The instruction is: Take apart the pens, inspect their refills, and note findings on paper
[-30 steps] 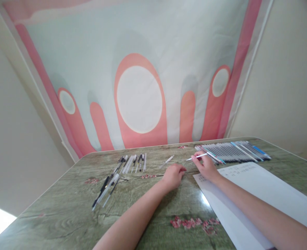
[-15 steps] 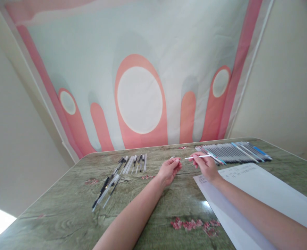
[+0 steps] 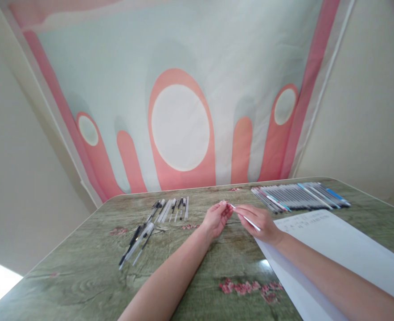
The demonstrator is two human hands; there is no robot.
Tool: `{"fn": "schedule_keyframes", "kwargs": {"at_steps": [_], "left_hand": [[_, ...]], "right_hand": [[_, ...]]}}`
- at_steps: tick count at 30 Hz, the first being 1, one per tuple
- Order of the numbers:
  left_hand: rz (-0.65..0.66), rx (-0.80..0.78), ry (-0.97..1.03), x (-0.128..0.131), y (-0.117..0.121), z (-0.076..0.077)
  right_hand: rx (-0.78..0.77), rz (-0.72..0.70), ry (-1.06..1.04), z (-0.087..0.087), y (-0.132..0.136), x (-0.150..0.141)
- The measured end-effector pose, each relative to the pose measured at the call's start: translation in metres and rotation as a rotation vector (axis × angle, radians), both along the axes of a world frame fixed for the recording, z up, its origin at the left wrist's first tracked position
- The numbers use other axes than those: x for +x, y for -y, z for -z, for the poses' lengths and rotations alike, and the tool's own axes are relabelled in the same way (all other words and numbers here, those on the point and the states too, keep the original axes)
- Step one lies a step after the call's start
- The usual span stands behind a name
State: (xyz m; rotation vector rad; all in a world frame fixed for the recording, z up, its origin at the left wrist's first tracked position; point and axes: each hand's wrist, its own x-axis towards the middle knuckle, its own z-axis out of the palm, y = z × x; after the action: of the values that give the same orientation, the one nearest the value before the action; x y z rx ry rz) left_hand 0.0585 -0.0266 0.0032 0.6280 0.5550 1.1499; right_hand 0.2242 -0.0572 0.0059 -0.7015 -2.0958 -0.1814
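Left forearm [image 3: 170,274]: bare, stretched forward and rightward.
Left hand [image 3: 216,219]: fingers curled, thumb uppermost, grip not clear.
Right forearm [image 3: 334,269]: bare, slanted leftward.
Right hand [image 3: 262,223]: closed in pinch, just beside left fingertips.

A slim white pen [image 3: 252,224] is held slantwise, narrow end leftward.

Bare left forearm [image 3: 170,273] and right forearm [image 3: 330,267], each tapering toward the wrist [image 3: 208,232].
Left hand [image 3: 217,219] and right hand [image 3: 260,223] likewise uncovered, with slim fingers [image 3: 245,208].

pink wall hanging [image 3: 180,127], perhaps cloth | blossom-printed tabletop [image 3: 83,267] | pale wall [image 3: 364,111]
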Motion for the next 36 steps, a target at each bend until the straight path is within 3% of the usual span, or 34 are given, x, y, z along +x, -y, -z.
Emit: {"fn": "schedule_keyframes", "kwargs": {"at_steps": [9, 17, 22, 27, 36], "left_hand": [[0.029, 0.000, -0.059, 0.000, 0.003, -0.004], [0.089, 0.013, -0.127, -0.002, 0.005, -0.005], [0.130, 0.042, -0.130, -0.001, 0.007, -0.005], [0.074, 0.023, -0.113, -0.003, 0.006, -0.008], [-0.036, -0.033, -0.132, -0.008, 0.001, -0.008]], "right_hand": [[-0.104, 0.017, 0.005, -0.003, 0.003, -0.002], [-0.214, -0.044, 0.022, -0.018, 0.017, -0.001], [-0.223, 0.009, -0.102, -0.007, 0.010, -0.004], [-0.215, 0.001, -0.086, 0.003, 0.001, -0.004], [-0.198, 0.012, -0.065, 0.003, 0.002, -0.007]]}}
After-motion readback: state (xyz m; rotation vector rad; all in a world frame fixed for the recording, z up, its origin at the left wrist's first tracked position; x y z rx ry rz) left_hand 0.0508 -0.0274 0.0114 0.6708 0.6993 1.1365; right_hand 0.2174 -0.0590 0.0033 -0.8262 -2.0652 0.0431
